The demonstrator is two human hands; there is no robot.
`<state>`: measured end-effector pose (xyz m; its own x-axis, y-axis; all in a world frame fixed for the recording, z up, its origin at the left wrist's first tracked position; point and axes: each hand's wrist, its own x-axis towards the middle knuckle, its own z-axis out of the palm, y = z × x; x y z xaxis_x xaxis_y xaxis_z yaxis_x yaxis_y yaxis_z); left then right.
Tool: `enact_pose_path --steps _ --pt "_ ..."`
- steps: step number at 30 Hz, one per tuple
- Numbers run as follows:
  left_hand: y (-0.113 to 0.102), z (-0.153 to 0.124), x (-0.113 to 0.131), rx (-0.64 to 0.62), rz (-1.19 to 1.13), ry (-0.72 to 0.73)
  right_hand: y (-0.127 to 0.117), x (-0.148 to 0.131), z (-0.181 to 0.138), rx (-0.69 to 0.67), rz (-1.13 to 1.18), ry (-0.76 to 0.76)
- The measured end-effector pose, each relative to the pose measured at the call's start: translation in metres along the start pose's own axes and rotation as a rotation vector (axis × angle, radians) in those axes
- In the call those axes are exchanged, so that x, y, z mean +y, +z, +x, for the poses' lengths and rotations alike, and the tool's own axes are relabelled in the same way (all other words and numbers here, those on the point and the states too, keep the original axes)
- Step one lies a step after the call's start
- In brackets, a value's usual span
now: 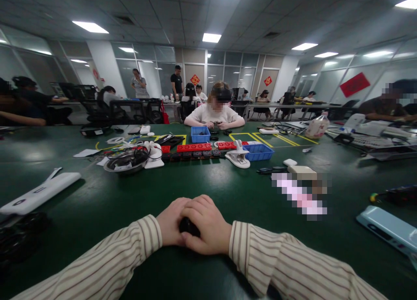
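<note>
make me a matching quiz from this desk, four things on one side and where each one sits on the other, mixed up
Things
1. white strip
2. black thing
3. bottle
4. metal bowl

Places
a. clasped between the left hand and right hand
b. far right, by the yellow lines
c. near left, flat on the green table
d. left of the red blocks, full of cables

Pairs: 1-c, 2-a, 3-b, 4-d
</note>
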<state>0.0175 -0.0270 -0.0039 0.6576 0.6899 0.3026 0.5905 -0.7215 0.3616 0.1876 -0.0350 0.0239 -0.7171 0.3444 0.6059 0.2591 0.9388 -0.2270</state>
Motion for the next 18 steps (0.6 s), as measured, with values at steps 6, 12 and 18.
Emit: enact_pose_path --steps 6,12,18 --pt "-0.0053 0.0018 0.0072 0.009 0.038 -0.063 0.0028 0.0007 -0.001 -0.021 -0.099 0.204" --pt "-0.0061 0.0032 0.0063 -0.027 -0.016 -0.081 0.0025 0.0004 0.0003 -0.082 -0.059 0.141" --pt "-0.0023 0.0034 -0.0015 -0.098 -0.062 0.005 0.0025 0.0029 0.0011 -0.095 0.023 -0.092"
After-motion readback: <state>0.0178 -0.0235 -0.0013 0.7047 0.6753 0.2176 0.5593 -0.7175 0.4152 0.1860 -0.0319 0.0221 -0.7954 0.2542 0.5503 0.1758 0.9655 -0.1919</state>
